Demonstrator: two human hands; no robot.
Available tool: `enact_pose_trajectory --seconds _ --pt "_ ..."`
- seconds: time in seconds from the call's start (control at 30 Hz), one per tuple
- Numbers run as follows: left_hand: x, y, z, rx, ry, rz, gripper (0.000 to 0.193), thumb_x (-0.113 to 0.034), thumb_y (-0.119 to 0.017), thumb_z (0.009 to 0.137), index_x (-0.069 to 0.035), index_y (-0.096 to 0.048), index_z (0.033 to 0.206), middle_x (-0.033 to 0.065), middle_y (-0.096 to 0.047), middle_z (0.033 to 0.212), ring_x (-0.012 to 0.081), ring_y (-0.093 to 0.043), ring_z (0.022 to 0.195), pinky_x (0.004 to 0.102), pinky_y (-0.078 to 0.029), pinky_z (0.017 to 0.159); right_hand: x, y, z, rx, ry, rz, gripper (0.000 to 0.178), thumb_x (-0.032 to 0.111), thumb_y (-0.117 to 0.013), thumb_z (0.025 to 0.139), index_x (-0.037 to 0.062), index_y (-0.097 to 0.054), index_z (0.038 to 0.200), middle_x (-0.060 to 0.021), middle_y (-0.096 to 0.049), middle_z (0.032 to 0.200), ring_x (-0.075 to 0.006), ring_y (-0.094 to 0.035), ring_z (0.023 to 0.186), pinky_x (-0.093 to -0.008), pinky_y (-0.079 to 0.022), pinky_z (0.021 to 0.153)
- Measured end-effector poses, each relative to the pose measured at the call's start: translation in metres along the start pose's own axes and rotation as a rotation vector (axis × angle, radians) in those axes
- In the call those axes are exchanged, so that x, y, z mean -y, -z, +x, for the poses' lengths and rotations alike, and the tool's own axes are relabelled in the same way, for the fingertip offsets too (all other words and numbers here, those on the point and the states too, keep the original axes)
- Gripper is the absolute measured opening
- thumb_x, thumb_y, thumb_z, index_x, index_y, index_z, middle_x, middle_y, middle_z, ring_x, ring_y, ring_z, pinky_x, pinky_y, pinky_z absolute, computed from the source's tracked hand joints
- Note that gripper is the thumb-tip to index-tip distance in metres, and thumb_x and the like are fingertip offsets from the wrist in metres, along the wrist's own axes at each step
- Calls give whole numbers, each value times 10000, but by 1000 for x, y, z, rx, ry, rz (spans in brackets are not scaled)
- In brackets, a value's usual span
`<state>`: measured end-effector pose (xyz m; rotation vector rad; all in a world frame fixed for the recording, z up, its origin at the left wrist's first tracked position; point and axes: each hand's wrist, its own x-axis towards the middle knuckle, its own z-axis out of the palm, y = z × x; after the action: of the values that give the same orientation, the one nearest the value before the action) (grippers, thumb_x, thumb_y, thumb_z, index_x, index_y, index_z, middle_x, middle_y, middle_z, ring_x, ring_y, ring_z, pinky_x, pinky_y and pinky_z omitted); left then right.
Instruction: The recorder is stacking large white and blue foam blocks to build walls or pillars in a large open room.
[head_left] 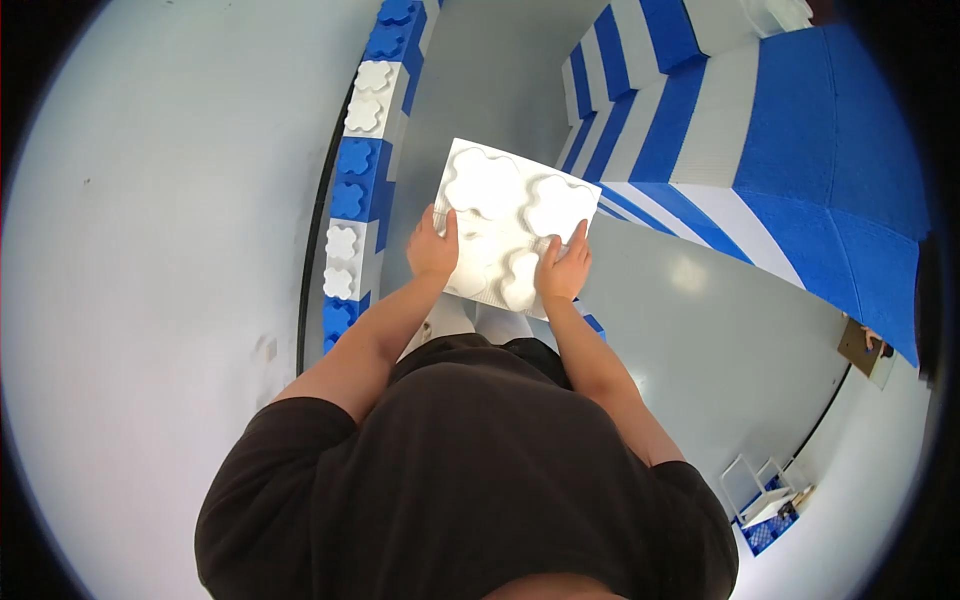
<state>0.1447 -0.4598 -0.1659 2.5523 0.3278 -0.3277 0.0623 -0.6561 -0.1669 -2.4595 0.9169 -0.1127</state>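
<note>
Pale wall (150,250) well to the left of the white block (512,237), grey floor (690,330) below it, then a big blue-and-white striped stack (720,130) off to its right and a low blue-and-white row (342,240) on its left. So that block's held in front of the person's dark shirt (460,470), clover-shaped bumps (484,184) facing up. Left hand (433,248) and right hand (566,270) are clamped on its opposite sides, thumbs apart from fingers, but can't tell what the hidden fingertips are doing.
</note>
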Motion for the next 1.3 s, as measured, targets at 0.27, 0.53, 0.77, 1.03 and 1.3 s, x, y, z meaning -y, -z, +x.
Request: enact_pose_trajectory --seconds 0.27,0.53,0.77,1.03,1.3 --pt "1 7 -4 -2 19 -80 592 -499 -467 906 -30 -509 1265 218 -579 1189 382 -550 1096 435 -442 909 6 2 -4 -14 39 66 588 319 -457 929 81 -275 1435 -241 -447 1316 -413 -412 1176 -475 -355 986" --pt "97 37 -28 139 43 -262 677 -540 -501 870 -44 -452 1328 218 -601 1159 365 -565 1093 414 -432 939 -12 -9 2 -106 213 58 571 272 -482 927 22 -306 1410 -269 -493 1229 -405 -476 1087 -474 -360 940" --pt "299 61 -206 84 530 -2 538 -446 -497 852 -8 -602 1145 261 -599 1130 395 -566 1082 452 -435 937 -25 -13 16 -82 243 -38 632 395 -438 928 25 -287 1417 -274 -516 1141 -420 -493 1012 -505 -380 891" --pt "363 -6 -416 159 1243 -504 497 -451 -476 858 -3 -597 680 115 -550 570 235 -531 450 403 -410 392 -27 -11 19 -92 290 -252 607 435 -437 921 131 -301 1428 -230 -400 1311 -397 -407 1167 -511 -321 963" --pt "372 27 -327 45 816 -372 496 -431 -541 843 18 -647 1025 219 -646 1019 371 -627 888 424 -481 834 19 -11 -32 53 989 -257 584 378 -500 916 178 -321 1435 -239 -255 1431 -412 -292 1282 -526 -267 1028"
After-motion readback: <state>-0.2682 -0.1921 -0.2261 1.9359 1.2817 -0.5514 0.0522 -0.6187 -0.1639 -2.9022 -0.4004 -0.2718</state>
